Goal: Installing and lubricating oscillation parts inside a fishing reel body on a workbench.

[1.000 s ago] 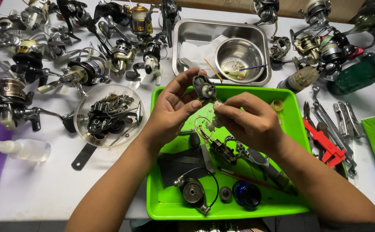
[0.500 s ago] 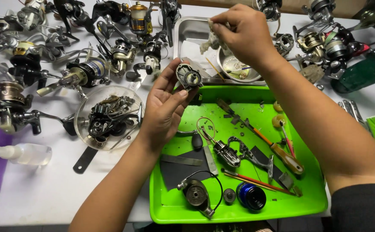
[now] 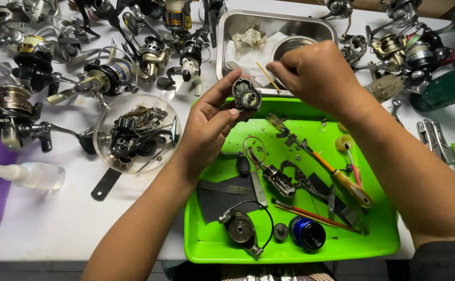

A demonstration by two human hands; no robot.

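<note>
My left hand (image 3: 206, 127) grasps the small black geared reel housing (image 3: 246, 96) above the green plastic tray (image 3: 206, 244); my right hand (image 3: 316, 73) pinches a thin wooden stick (image 3: 263, 73). I should steady the housing and approach its gears gently.

Glossy green plastic tray (image 3: 206, 244), steel pan (image 3: 227, 36)

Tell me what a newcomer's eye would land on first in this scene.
First, the bright green tray at the bottom centre, strewn with reel parts, a blue spool and a wooden-handled screwdriver. Just above it the left hand holds up a small dark reel part with a gear showing, while the right hand pinches a thin stick beside it. Across the white table's far side lies a crowd of fishing reels.
</note>
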